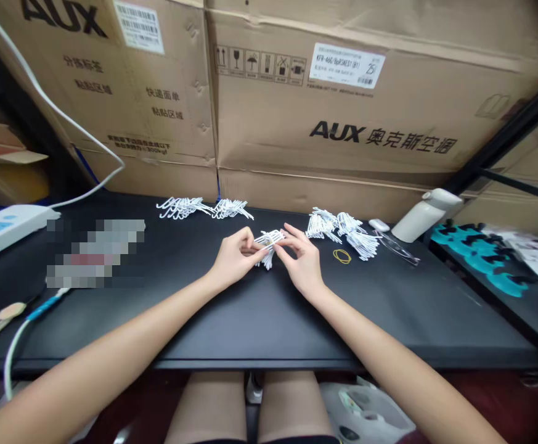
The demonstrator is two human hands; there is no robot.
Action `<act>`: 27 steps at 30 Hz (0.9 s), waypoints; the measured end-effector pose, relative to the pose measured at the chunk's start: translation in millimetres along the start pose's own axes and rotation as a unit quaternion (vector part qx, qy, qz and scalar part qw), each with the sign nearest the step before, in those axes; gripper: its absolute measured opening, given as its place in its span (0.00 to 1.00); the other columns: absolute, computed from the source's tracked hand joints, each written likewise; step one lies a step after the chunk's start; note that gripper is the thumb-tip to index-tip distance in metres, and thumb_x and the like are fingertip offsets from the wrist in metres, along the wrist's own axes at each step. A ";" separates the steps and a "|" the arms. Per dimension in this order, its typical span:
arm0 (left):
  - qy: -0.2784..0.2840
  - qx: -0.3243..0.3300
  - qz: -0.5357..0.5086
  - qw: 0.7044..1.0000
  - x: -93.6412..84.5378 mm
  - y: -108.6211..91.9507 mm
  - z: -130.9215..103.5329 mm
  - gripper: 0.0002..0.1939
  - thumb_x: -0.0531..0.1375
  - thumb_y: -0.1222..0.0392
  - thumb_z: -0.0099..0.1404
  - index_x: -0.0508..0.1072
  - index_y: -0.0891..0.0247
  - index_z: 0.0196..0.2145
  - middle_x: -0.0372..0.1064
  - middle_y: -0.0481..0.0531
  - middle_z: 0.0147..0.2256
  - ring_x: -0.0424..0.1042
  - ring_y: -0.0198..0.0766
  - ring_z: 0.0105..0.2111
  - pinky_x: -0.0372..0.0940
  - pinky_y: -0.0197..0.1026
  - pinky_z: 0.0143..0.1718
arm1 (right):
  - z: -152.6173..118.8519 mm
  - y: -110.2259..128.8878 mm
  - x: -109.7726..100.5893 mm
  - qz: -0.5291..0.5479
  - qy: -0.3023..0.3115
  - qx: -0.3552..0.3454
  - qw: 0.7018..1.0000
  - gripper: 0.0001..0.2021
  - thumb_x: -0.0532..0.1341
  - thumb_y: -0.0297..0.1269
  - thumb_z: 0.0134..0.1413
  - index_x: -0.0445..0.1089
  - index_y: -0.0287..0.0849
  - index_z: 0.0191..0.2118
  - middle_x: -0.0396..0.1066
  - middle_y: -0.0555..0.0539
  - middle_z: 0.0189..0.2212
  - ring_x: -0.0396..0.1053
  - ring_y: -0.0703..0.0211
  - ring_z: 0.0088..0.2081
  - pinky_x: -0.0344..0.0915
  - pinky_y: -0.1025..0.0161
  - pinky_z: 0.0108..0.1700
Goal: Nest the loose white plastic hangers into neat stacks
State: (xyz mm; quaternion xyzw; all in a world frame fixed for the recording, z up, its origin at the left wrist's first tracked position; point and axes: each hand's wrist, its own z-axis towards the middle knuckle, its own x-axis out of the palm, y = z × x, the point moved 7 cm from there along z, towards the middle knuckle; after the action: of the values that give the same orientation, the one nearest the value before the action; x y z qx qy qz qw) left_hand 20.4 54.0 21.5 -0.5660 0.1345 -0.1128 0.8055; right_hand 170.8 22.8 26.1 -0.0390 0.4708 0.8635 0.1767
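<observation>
White plastic makes up the power strip (12, 231) at the far left of the black table (259, 327), with a blurred-out object (95, 256) lying to its right. Next come two groups of white wire hooks, a larger one (180, 208) and a smaller one (230, 209), near the cardboard boxes (273, 123).

From the lower left corner, the left forearm slants up and inward to the left hand (237, 258), whose index finger is sharply bent while the thumb points right, pinching a bundle of white hooks (274, 236). That bundle sits between both hands near the middle of the table; whether it rests on the surface cannot be told. The right hand (303, 262) mirrors the pose, thumb and fingertips pinching the bundle's other side, upper fingers angled up-left, its forearm running down to the lower right.

Beyond it lie more hook bundles (362, 242), with yellow rubber bands (342, 262) just in front, then eyeglasses (402, 251) and a leaning white bottle (423, 216).
</observation>
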 end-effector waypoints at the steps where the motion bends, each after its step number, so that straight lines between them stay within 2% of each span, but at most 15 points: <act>1: -0.002 0.006 0.006 1.000 0.0 -0.6 -0.5 0.21 0.65 0.57 0.55 0.52 0.60 0.25 0.76 0.52 0.29 0.76 0.40 0.31 0.70 0.40 0.34 | -0.3 0.0 0.5 0.002 0.003 0.003 1.000 0.04 0.63 0.36 0.52 0.73 0.42 0.32 0.64 0.40 0.56 0.68 0.49 0.53 0.63 0.51 0.56; 10: -0.010 0.015 0.021 1.000 -1.8 -2.1 -0.5 0.21 0.66 0.56 0.54 0.52 0.60 0.24 0.77 0.54 0.30 0.76 0.42 0.32 0.69 0.42 0.34 | 3.6 -7.3 5.0 0.029 0.035 0.036 0.998 0.08 0.62 0.40 0.52 0.71 0.41 0.31 0.61 0.39 0.55 0.65 0.49 0.54 0.67 0.55 0.51; 15: -0.018 0.002 0.006 1.000 -2.8 -1.1 0.8 0.22 0.66 0.57 0.53 0.53 0.60 0.24 0.77 0.54 0.29 0.76 0.42 0.30 0.68 0.41 0.34 | 4.8 -4.1 5.9 0.036 0.047 0.025 0.998 0.07 0.61 0.39 0.53 0.70 0.41 0.31 0.61 0.38 0.55 0.62 0.50 0.56 0.67 0.56 0.51; 22: -0.023 -0.002 -0.001 1.000 -3.3 0.3 2.2 0.21 0.66 0.57 0.53 0.53 0.60 0.24 0.76 0.53 0.28 0.76 0.40 0.29 0.68 0.40 0.32 | 4.0 -3.3 8.2 0.031 0.071 0.015 0.997 0.07 0.62 0.39 0.53 0.71 0.41 0.32 0.59 0.40 0.57 0.64 0.51 0.54 0.67 0.55 0.52; 25: -0.027 -0.008 0.002 1.000 -4.6 1.7 3.8 0.22 0.66 0.56 0.52 0.52 0.60 0.24 0.76 0.52 0.28 0.76 0.41 0.30 0.68 0.40 0.33 | 4.5 -4.6 7.1 0.051 0.050 0.024 0.997 0.09 0.63 0.42 0.51 0.71 0.41 0.32 0.61 0.41 0.55 0.65 0.52 0.53 0.67 0.56 0.50; 27: -0.041 -0.007 0.014 0.999 -8.4 1.8 4.4 0.22 0.66 0.55 0.52 0.52 0.60 0.24 0.76 0.52 0.28 0.76 0.41 0.30 0.68 0.40 0.32 | 6.4 -8.5 2.6 0.073 0.011 0.054 0.996 0.11 0.63 0.45 0.51 0.71 0.41 0.31 0.63 0.41 0.53 0.66 0.52 0.51 0.68 0.57 0.49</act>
State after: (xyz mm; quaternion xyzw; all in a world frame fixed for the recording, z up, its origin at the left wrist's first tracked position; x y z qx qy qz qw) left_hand 14.1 61.2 22.0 -0.5738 0.1096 -0.0773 0.8079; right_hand 172.0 33.0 22.2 -0.0045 0.5199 0.8471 0.1103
